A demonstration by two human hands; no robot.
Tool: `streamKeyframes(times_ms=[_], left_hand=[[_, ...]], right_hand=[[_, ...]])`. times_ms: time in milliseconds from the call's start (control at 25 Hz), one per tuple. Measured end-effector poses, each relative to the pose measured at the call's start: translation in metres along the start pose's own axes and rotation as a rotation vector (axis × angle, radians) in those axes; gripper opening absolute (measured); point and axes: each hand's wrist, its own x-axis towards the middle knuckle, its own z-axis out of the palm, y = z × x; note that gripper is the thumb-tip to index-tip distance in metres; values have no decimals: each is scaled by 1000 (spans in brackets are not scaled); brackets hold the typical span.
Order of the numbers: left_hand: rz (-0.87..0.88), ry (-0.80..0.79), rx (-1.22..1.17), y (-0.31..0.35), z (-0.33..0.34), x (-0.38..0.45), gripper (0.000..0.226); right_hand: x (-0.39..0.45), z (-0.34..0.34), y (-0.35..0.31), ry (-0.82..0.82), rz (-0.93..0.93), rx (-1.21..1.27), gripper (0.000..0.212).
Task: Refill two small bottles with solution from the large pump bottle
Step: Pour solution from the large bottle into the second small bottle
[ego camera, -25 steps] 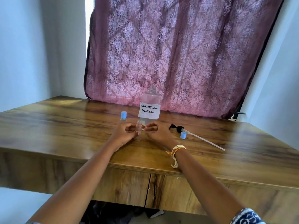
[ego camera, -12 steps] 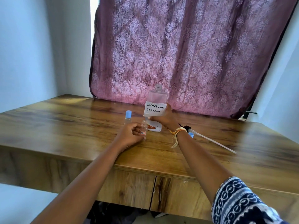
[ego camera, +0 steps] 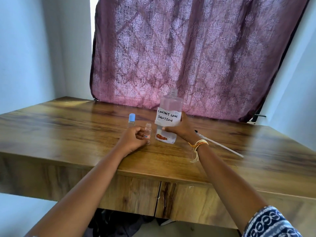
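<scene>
two small bottles stand on the tabletop [ego camera: 68,134] in the head view, the only view there is. one small open bottle [ego camera: 147,133] is uncapped and upright, pinched at its side by the fingers of the left hand [ego camera: 132,140], which rests on the wood. the other, the capped small bottle [ego camera: 131,120], stands just behind that hand with its blue cap on, untouched. the right hand [ego camera: 181,130] is wrapped around the large bottle [ego camera: 168,117], the one labelled contact lens solution, gripping it at and below the paper label; its base looks at or just above the tabletop, i cannot tell which. its threaded neck is bare, and the pump's dip tube [ego camera: 220,146] lies on the wood behind the right wrist, the pump head mostly hidden.

as for progress, this looks like an early stage: the pump is off, one small bottle is opened and steadied, and the big bottle is in hand but upright, so no pouring has begun. whether the open bottle holds any liquid is too small to tell. left to do, by my reckoning: fill it, cap it, then open, fill and cap the second.
</scene>
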Motion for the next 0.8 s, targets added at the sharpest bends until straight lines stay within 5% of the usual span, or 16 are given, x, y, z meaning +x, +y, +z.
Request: streamKeyframes(times_ms=[200, 400, 800], left_hand=[[26, 13, -7, 2, 1, -2, 40], [25, 3, 3, 3, 0, -4, 39], [10, 5, -45, 2, 1, -2, 37]], right_hand=[[-15, -26, -7, -140, 2, 63, 66], [-8, -28, -17, 6, 51, 261, 65], [-14, -5, 9, 58, -19, 160, 68]])
